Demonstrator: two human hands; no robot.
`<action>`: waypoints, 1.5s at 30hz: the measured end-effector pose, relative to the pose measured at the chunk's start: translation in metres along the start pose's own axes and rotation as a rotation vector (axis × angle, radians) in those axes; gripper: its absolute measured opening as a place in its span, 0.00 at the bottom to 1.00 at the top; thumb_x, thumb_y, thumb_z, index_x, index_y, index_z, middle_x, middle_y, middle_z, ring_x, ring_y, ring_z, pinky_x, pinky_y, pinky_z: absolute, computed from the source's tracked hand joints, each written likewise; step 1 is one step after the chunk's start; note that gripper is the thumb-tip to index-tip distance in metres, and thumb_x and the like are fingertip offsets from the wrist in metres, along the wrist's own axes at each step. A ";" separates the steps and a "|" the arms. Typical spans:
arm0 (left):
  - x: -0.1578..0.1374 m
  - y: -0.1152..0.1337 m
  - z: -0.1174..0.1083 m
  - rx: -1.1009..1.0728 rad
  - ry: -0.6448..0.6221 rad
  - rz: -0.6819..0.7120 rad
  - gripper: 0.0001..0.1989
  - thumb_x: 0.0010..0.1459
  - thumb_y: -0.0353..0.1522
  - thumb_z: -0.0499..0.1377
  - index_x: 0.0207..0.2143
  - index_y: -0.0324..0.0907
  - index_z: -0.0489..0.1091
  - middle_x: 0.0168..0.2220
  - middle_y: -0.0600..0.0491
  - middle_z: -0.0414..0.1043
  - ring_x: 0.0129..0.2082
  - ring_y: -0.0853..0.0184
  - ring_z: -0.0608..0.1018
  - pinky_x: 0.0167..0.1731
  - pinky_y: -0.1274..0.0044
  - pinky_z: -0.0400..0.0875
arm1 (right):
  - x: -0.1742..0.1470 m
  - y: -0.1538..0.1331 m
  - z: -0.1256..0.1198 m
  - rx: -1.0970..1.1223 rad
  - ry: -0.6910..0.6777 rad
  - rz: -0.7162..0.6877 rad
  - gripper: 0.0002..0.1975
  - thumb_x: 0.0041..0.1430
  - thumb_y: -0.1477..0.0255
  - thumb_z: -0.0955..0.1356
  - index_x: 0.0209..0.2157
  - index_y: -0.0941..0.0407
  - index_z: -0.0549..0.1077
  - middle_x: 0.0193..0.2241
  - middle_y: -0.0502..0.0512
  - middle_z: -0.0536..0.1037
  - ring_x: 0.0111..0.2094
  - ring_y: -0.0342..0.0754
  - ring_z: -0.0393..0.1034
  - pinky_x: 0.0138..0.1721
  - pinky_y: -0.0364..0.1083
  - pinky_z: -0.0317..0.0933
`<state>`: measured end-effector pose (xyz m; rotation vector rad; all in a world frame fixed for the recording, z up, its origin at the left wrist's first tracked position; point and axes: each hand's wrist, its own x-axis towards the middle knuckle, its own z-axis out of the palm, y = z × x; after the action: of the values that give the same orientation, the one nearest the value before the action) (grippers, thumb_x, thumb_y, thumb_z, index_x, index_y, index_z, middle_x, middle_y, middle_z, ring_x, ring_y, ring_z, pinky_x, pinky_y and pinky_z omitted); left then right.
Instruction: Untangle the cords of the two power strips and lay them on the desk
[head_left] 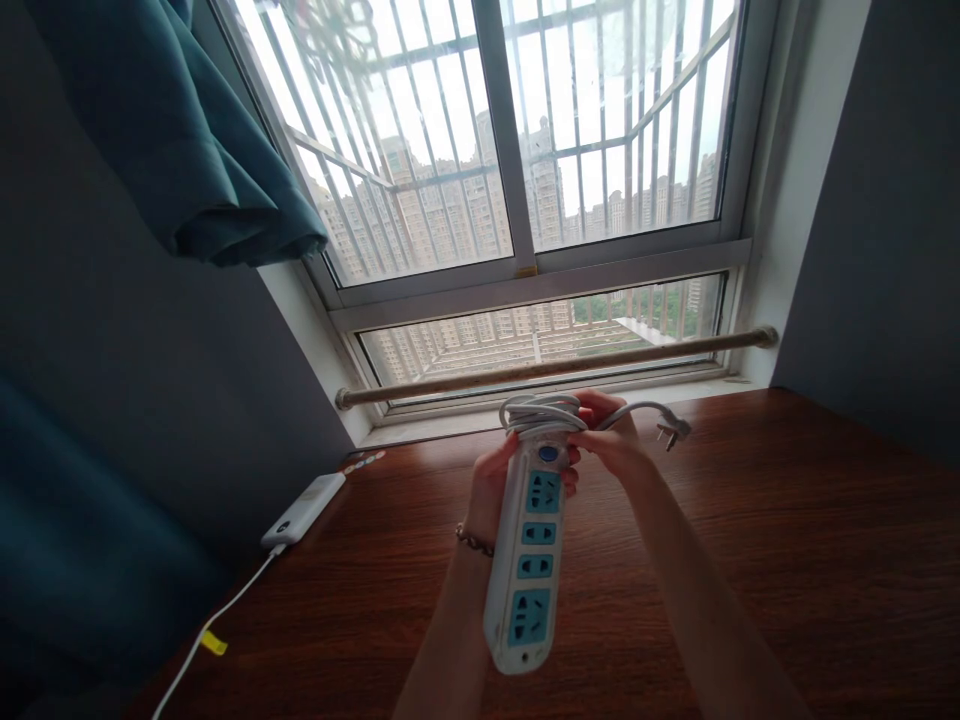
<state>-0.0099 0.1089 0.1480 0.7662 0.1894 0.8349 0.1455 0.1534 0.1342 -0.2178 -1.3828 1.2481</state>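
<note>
The white power strip (537, 549) is held up over the brown worktop (622, 620). It looks hard, smooth and a little heavy; its wound cord (541, 413) should be bendy. The left hand (491, 478) has its grip around the strip's side near the switch (548, 454), a good firm place. The right hand's (611, 448) grip holds the cord, with the plug (675, 429) sticking out.
</note>
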 end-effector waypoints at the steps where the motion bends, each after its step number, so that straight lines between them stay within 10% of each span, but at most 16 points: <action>1: 0.000 0.000 0.000 0.009 0.002 -0.002 0.27 0.51 0.43 0.56 0.44 0.28 0.68 0.37 0.41 0.71 0.31 0.65 0.72 0.35 0.74 0.64 | 0.000 0.000 0.000 0.001 0.000 -0.001 0.16 0.42 0.74 0.74 0.36 0.58 0.70 0.19 0.49 0.70 0.15 0.41 0.61 0.15 0.39 0.56; 15: 0.004 -0.011 -0.004 0.087 -0.011 -0.120 0.34 0.50 0.51 0.55 0.49 0.30 0.65 0.34 0.43 0.71 0.27 0.67 0.71 0.31 0.76 0.63 | 0.002 -0.003 0.002 0.045 0.242 0.043 0.13 0.42 0.71 0.72 0.33 0.58 0.72 0.19 0.47 0.66 0.15 0.37 0.55 0.11 0.36 0.47; 28: 0.005 -0.020 -0.030 0.329 -0.353 -0.348 0.38 0.48 0.52 0.54 0.54 0.34 0.59 0.43 0.33 0.70 0.39 0.51 0.76 0.39 0.65 0.64 | 0.003 -0.025 -0.013 0.020 0.410 -0.038 0.12 0.40 0.70 0.74 0.30 0.59 0.75 0.16 0.46 0.63 0.13 0.33 0.44 0.12 0.36 0.35; 37: -0.015 0.025 -0.039 0.925 -0.149 -0.080 0.30 0.49 0.43 0.61 0.53 0.41 0.62 0.53 0.43 0.65 0.53 0.52 0.66 0.52 0.62 0.57 | 0.002 -0.023 0.025 -0.165 0.265 -0.058 0.15 0.36 0.72 0.76 0.30 0.59 0.74 0.24 0.50 0.71 0.25 0.41 0.62 0.24 0.38 0.56; 42: -0.026 0.032 -0.013 1.174 0.158 0.401 0.35 0.46 0.36 0.65 0.56 0.46 0.57 0.58 0.48 0.56 0.57 0.58 0.61 0.55 0.70 0.56 | 0.002 -0.012 0.037 -0.235 0.204 -0.075 0.15 0.38 0.72 0.76 0.32 0.59 0.75 0.25 0.50 0.72 0.24 0.40 0.62 0.24 0.39 0.55; 45: -0.028 0.030 0.001 1.227 0.384 0.551 0.31 0.43 0.34 0.66 0.51 0.44 0.62 0.48 0.49 0.68 0.44 0.64 0.71 0.41 0.77 0.66 | 0.002 -0.010 0.043 -0.215 0.167 -0.060 0.16 0.38 0.72 0.76 0.32 0.59 0.75 0.26 0.50 0.72 0.26 0.41 0.63 0.25 0.39 0.56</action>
<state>-0.0455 0.1007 0.1654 1.8494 0.9133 1.3879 0.1153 0.1278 0.1543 -0.4168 -1.3674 1.0075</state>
